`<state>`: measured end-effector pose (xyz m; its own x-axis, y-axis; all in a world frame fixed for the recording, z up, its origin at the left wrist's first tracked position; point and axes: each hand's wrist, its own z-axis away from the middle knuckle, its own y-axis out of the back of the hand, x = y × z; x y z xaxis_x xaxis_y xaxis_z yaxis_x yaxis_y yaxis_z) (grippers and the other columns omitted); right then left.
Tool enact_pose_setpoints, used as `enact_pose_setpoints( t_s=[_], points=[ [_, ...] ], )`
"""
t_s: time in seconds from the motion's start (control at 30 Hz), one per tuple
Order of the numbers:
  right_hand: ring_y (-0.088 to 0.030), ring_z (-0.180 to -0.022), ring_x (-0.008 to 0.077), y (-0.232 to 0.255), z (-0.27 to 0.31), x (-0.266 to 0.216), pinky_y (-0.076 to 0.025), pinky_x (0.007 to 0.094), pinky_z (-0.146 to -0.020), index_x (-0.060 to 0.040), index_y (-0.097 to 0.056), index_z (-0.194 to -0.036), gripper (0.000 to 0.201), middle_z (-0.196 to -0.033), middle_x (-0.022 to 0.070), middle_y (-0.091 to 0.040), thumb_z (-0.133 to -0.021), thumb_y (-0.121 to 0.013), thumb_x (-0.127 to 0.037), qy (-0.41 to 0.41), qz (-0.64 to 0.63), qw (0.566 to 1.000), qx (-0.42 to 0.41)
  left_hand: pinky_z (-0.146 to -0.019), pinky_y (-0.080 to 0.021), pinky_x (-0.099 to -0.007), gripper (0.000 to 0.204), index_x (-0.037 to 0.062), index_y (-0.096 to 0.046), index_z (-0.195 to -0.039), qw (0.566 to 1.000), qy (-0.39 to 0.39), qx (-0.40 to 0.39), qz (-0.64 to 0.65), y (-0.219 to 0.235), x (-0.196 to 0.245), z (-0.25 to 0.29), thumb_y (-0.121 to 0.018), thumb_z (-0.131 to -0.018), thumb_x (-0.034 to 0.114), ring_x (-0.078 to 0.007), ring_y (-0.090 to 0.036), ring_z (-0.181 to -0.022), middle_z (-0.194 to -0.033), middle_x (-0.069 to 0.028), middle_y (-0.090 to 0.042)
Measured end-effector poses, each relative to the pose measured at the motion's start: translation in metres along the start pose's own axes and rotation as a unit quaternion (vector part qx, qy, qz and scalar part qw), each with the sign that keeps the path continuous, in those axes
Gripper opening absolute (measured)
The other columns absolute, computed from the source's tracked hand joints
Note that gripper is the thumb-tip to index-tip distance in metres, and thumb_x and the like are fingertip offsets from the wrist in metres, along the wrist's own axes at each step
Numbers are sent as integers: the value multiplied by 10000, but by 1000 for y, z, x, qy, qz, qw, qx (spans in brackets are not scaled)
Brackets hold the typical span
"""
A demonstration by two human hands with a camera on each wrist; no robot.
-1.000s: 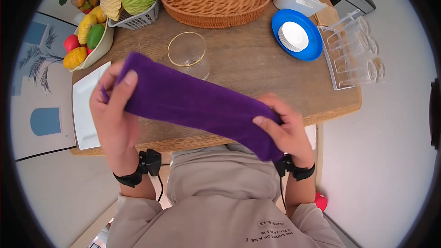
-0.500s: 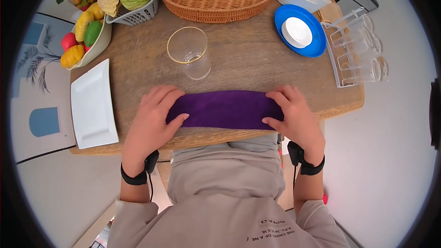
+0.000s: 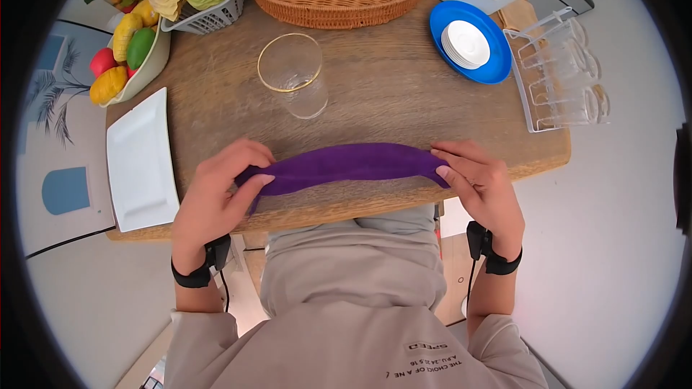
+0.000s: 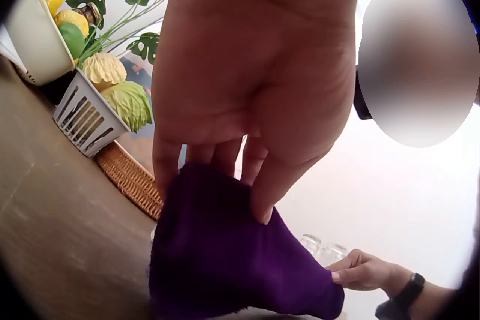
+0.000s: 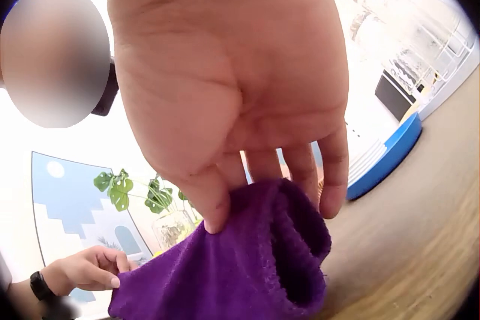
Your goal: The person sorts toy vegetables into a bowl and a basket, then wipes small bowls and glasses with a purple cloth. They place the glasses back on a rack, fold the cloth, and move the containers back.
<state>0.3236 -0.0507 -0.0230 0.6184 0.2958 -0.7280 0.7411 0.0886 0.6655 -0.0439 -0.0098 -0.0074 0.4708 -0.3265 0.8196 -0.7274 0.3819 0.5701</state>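
A folded purple cloth (image 3: 353, 161) stretches in a narrow band between both hands, close over the table's front edge. My left hand (image 3: 220, 191) pinches its left end between thumb and fingers, and a loose corner hangs below. At the other end my right hand (image 3: 481, 186) grips the cloth, thumb on the near side. The right wrist view shows the folded layers of the cloth (image 5: 300, 252) opening in a loop beneath the fingers. Beyond the cloth stands a clear glass (image 3: 294, 75) with a gold rim.
A white rectangular plate (image 3: 144, 166) lies at the left edge, below a bowl (image 3: 155, 65) of fruit and a grey basket (image 3: 216, 18) of vegetables. At the back is a wicker tray (image 3: 339, 16). On the right are a blue plate (image 3: 499, 65) with white saucers and a glass rack (image 3: 525, 94).
Both hands brought the slanted cloth down level at the table's front edge. Since then they have moved slightly apart, and the cloth has narrowed and bowed upward in the middle.
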Motion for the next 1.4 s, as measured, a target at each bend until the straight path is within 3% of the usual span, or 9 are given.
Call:
enact_pose_setpoints(
  t_s=[0.13,0.23,0.33,0.5,0.73,0.83,1.07,1.23,1.4],
  points=[
    [-656,-940,301,7,-4,-6,-522,353,-824,23,-732,-1039,183,-1090,166,-716,-870,-667,-5,11,-140,989,46,-672,-459,-287,84,-2,-596,-995,997,65,34,25,10,14,8,-628,-919,10,-211,-585,-682,-840,-118,-647],
    [-672,-976,329,23,-4,-4,-529,375,-853,1,-732,-1061,221,-1053,181,-721,-849,-685,-34,-177,-233,956,-23,-632,-423,-267,82,-7,-582,-1029,997,50,29,44,20,24,9,-577,-952,19,-153,-555,-662,-800,-102,-631],
    [-678,-1022,362,15,-16,0,-533,405,-883,-10,-713,-1114,314,-1062,191,-718,-812,-737,-91,-28,-36,995,-94,-649,-439,-264,107,-14,-587,-1056,993,18,16,115,20,33,8,-571,-954,10,-145,-565,-673,-804,-87,-637],
    [-597,-1186,410,-38,-39,-52,-448,482,-1054,-50,-592,-1316,706,-1248,208,-636,-687,-868,-214,115,-174,976,-69,-747,-460,-234,192,-52,-598,-1089,986,-33,-42,157,4,75,-8,-586,-904,-2,-135,-628,-787,-937,-109,-680],
    [-693,-887,270,-64,-49,-59,-517,358,-738,3,-672,-1068,464,-994,154,-702,-725,-883,-227,115,-350,906,-208,-665,-483,-230,438,-75,-645,-1065,965,-185,-30,183,17,81,-22,-853,-704,62,-138,-665,-760,-908,-132,-696],
    [-693,-719,205,-41,-39,-42,-495,300,-617,16,-713,-1038,309,-858,100,-731,-792,-854,-108,59,-372,891,-251,-598,-411,-203,436,-23,-682,-1052,969,-75,23,236,26,75,-7,-884,-666,-2,-40,-597,-693,-815,-46,-690],
    [-693,-779,241,-4,-25,-12,-515,330,-686,-23,-688,-1085,312,-901,104,-721,-816,-817,-112,-30,-157,955,-251,-554,-327,-247,496,36,-683,-1077,994,77,-77,27,32,10,5,-923,-653,127,-67,-444,-601,-660,4,-496],
    [-629,-1021,320,-15,-40,3,-526,371,-834,-26,-633,-1185,435,-1122,149,-656,-781,-789,-72,-36,75,988,-127,-730,-523,-370,515,6,-623,-1172,966,208,-83,-133,15,-20,-5,-838,-790,275,-319,-638,-759,-866,-140,-642],
    [-558,-1102,369,-28,-45,1,-479,444,-933,-25,-620,-1158,429,-1100,158,-622,-762,-780,-75,-41,68,993,-83,-856,-483,-375,528,18,-614,-1204,976,52,-52,-204,9,-30,-3,-829,-741,156,-323,-589,-995,-1068,-145,-593]
  ],
)
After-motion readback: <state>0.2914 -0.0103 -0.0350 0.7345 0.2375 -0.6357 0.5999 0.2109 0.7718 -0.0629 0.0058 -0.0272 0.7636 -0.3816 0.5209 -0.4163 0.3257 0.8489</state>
